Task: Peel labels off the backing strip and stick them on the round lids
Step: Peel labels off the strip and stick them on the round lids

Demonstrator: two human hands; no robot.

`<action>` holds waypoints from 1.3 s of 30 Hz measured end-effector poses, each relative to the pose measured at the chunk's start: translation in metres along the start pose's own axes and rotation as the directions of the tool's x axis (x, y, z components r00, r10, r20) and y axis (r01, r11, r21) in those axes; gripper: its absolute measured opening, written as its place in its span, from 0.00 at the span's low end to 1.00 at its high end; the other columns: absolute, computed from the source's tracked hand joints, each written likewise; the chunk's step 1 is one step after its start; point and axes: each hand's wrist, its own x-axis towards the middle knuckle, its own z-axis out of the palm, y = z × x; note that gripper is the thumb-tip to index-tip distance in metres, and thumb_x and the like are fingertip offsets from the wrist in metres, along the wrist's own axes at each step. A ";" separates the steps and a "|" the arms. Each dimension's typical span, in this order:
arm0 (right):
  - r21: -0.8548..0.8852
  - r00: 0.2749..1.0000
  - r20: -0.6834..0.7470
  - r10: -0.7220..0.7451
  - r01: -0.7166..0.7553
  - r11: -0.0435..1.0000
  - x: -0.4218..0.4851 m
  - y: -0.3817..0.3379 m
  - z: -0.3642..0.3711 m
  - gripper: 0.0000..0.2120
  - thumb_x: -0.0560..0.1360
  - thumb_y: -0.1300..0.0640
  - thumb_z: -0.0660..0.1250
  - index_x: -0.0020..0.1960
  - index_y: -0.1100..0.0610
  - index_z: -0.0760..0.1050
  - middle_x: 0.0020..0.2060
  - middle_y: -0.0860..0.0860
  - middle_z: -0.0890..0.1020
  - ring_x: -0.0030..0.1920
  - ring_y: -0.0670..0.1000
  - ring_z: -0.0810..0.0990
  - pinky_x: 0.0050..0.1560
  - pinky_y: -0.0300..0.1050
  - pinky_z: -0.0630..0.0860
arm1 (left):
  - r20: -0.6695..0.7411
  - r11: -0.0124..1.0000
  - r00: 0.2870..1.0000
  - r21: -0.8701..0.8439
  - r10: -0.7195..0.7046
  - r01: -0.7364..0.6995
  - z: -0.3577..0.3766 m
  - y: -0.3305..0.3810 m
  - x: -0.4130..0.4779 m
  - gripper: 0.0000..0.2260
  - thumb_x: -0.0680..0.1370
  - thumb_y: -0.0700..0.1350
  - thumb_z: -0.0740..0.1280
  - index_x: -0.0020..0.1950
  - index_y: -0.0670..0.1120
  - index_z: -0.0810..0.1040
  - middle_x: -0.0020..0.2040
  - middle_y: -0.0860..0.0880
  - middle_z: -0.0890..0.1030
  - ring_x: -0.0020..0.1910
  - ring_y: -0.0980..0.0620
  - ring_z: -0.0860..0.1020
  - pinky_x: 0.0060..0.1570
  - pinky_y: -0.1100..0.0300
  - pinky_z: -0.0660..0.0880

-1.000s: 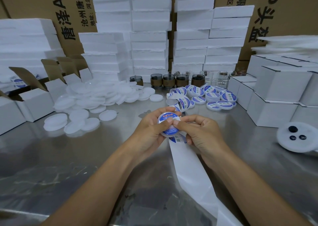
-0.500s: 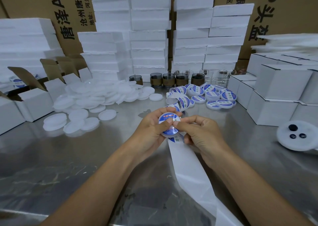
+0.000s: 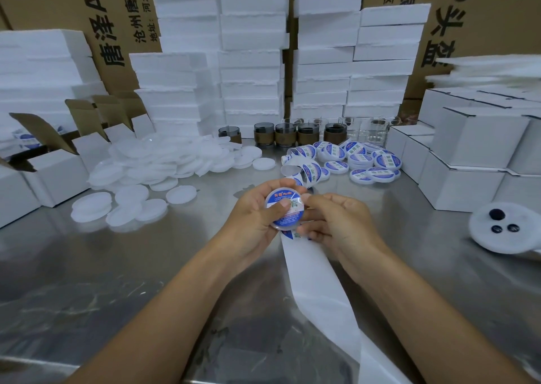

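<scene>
A white backing strip (image 3: 316, 281) is trailing from the desk's (image 3: 87, 266) near edge at six o'clock up to a person's two hands at centre. The left hand (image 3: 251, 219) is gripping a round lid (image 3: 293, 208) bearing a blue-and-white label (image 3: 285, 222), its thumb pressing across the label and covering part of the print. The right hand (image 3: 342, 222), fingers curled, is pinching the strip's top end just under the lid, fingertips touching the rim; lid and fingers are hiding where the strip ends. At ten o'clock from the hands, plain white lids (image 3: 164, 164) are lying in a loose heap. At one o'clock, labelled lids (image 3: 363, 161) are lying piled beside a curled label strip (image 3: 301, 165). A foam disc (image 3: 497, 237) with three dark dots is sitting at three o'clock. Farther back, glass jars (image 3: 292, 134) are standing in a row at twelve, open cartons (image 3: 55, 167) at nine, closed white cartons (image 3: 468, 149) at two, with foam blocks (image 3: 251, 61) and cardboard boxes (image 3: 87, 17) rising behind.
</scene>
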 end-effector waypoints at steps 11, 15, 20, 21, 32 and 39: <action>-0.268 0.963 -0.082 -0.257 0.227 0.936 0.003 0.009 0.000 0.04 0.71 0.60 0.69 0.37 0.57 0.75 0.24 0.51 0.81 0.23 0.46 0.77 0.31 0.40 0.76 | 0.030 0.998 1.000 -0.059 -0.003 0.005 0.005 -0.001 -0.001 0.10 0.80 0.34 0.56 0.52 0.41 0.76 0.45 0.48 0.84 0.43 0.51 0.82 0.39 0.60 0.80; -0.502 0.868 -0.109 -0.485 0.373 0.780 0.003 0.016 0.001 0.07 0.69 0.56 0.67 0.34 0.52 0.72 0.24 0.46 0.78 0.26 0.44 0.73 0.31 0.40 0.70 | 0.037 0.996 0.999 -0.089 -0.013 0.016 0.007 -0.002 -0.003 0.11 0.79 0.33 0.56 0.51 0.42 0.78 0.44 0.47 0.84 0.43 0.51 0.83 0.39 0.60 0.79; -0.595 0.831 -0.064 -0.553 0.413 0.689 0.002 0.017 -0.001 0.12 0.70 0.46 0.66 0.35 0.51 0.69 0.23 0.47 0.75 0.28 0.46 0.74 0.31 0.46 0.71 | 0.045 0.976 0.999 -0.216 -0.029 0.038 0.003 0.003 -0.003 0.10 0.74 0.37 0.61 0.53 0.42 0.78 0.47 0.45 0.84 0.46 0.50 0.83 0.38 0.60 0.80; -0.535 0.849 -0.070 -0.524 0.411 0.738 0.001 0.015 -0.001 0.11 0.70 0.46 0.68 0.36 0.52 0.71 0.25 0.49 0.76 0.28 0.47 0.75 0.33 0.47 0.74 | 0.051 0.970 0.998 -0.240 -0.030 0.042 0.002 0.004 -0.003 0.11 0.72 0.39 0.62 0.52 0.42 0.79 0.48 0.45 0.84 0.48 0.49 0.83 0.41 0.59 0.80; -0.115 0.928 -0.034 -0.371 0.366 0.924 0.001 0.002 -0.004 0.07 0.74 0.57 0.68 0.38 0.54 0.79 0.28 0.45 0.83 0.27 0.39 0.78 0.28 0.29 0.72 | 0.056 1.000 0.998 0.013 0.001 -0.002 0.003 -0.002 -0.006 0.13 0.71 0.45 0.67 0.54 0.42 0.78 0.48 0.43 0.84 0.46 0.46 0.83 0.42 0.57 0.80; -0.041 0.935 0.012 -0.355 0.355 0.934 0.000 0.002 -0.003 0.03 0.72 0.58 0.70 0.40 0.56 0.78 0.29 0.48 0.83 0.30 0.41 0.81 0.31 0.31 0.75 | 0.004 0.997 0.997 0.002 0.071 -0.071 -0.001 -0.003 -0.004 0.10 0.69 0.46 0.69 0.46 0.41 0.78 0.43 0.44 0.85 0.42 0.48 0.84 0.40 0.59 0.79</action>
